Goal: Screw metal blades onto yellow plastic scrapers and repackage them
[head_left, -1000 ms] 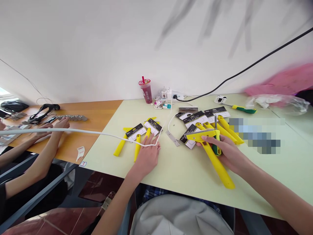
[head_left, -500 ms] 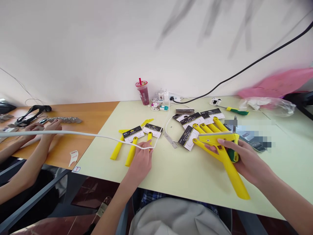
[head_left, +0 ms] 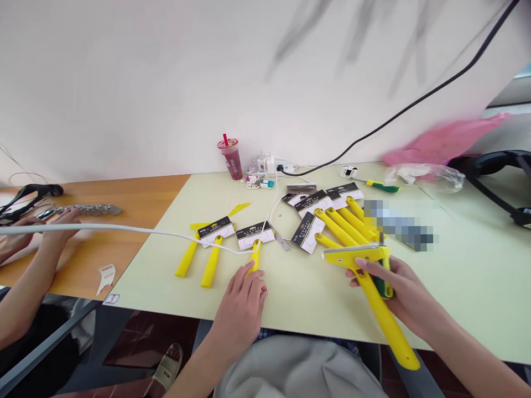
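Held aslant at right: yellow scraper (head_left: 375,301), metal-edged head far, grip running near right; beside its head, green-and-yellow tool (head_left: 380,285). Further left, lying partly covered: yellow handle (head_left: 256,254), black-and-white card (head_left: 248,237) at its far end.

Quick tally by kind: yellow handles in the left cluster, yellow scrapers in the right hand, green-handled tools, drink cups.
Yellow handles in the left cluster: 3
Yellow scraper in the right hand: 1
Green-handled tools: 2
Drink cup: 1
Total: 7

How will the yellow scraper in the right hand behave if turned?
The yellow scraper should be stiff: its long handle juts straight from the right hand. It's probably light, looking mostly plastic. That smooth handle might slip.
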A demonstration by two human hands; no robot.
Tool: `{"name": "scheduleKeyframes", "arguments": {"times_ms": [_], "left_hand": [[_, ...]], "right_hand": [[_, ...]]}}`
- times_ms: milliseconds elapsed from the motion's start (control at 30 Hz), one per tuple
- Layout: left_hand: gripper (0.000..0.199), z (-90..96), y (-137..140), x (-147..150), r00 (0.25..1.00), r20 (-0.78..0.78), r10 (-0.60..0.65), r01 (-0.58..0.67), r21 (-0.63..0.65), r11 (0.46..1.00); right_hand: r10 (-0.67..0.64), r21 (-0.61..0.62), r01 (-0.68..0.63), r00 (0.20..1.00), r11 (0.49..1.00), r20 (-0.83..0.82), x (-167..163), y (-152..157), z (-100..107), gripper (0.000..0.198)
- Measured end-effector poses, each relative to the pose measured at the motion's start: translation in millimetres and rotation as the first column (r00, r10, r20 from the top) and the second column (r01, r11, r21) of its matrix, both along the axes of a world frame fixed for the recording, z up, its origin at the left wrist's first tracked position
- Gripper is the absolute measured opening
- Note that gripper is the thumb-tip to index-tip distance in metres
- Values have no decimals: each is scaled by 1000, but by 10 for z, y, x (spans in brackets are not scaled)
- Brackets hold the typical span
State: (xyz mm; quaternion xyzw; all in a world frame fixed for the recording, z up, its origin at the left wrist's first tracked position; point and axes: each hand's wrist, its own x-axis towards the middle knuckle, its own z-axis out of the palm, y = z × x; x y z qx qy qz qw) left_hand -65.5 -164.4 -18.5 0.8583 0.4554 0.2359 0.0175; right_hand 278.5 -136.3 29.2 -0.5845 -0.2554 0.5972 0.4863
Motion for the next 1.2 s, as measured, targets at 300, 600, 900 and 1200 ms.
{"name": "scheduleKeyframes", "arguments": {"times_ms": [300,600,900,1200], "left_hand": [[13,-176,519,169,997,-39,64,-62,48,997],[13,-259,928,-67,968,150,199,-202,6,979],[43,-175,1051,-214,907,307,286,-275,-80,958],[40,318,760,-326,902,300,311,-286,-125,950]], "right_hand": [[332,152,-354,930,923,155,-649,207,-142,52],[233,202,-406,792,891,565,-948,661,-252,38],[273,136,-529,620,837,735,-1347,1002,-299,37],[213,111,-592,450,798,867,-1347,1101,-338,40]]}}
